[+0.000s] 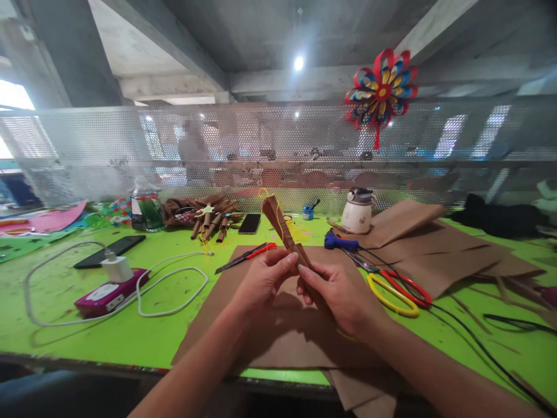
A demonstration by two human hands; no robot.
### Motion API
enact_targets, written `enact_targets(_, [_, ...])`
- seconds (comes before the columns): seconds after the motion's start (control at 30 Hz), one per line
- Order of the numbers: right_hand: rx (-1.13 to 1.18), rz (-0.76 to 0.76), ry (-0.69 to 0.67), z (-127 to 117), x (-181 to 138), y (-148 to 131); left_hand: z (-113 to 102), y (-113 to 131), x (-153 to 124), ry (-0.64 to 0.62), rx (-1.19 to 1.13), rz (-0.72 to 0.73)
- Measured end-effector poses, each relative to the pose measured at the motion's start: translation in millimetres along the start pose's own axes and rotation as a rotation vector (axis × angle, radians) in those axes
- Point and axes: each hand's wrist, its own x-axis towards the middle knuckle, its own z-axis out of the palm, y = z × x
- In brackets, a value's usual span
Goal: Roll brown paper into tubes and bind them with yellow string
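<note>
Both of my hands hold a folded strip of brown paper (282,223) that points up and away, with a yellow thread looped along it. My left hand (265,278) pinches its lower part from the left. My right hand (337,290) grips the bottom end from the right, fingers curled round it. They hover over a sheet of brown paper (243,325) lying on the green table (108,337).
Yellow-and-red scissors (394,287), a red-handled craft knife (248,255), a blue glue gun (339,241) with a black cord, more brown sheets (444,255), a white jar (357,212), rolled paper tubes (213,220), two phones, a pink power bank (111,290) with white cable, a mesh screen behind.
</note>
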Motion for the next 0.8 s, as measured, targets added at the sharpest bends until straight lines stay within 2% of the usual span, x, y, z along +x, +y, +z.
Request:
enact_targets(0.23, [0.015,-0.010,-0.025,2.0,-1.9,-3.4,2.5,-0.6,-3.6,-0.041,0.040,-0.008])
enact_targets(0.33, [-0.103,-0.015,0.047,1.9,-4.2,-10.2,0.6,-3.3,-1.9,-0.002,0.086,0.016])
enact_targets(0.4, [-0.183,-0.024,0.078,1.3,-4.2,-11.4,-2.2,-5.9,0.3,0.073,0.177,0.048])
enact_targets(0.53, [-0.219,-0.119,0.141,-0.2,4.1,8.8,-7.9,-10.0,3.9,0.236,0.317,0.113])
enact_targets(0.67, [-0.196,-0.184,0.141,0.0,13.1,34.6,-10.6,-11.7,5.0,0.209,0.302,0.092])
enact_targets(0.8, [-0.164,-0.174,0.100,0.6,10.3,31.9,-11.0,-10.6,5.3,0.243,0.244,0.075])
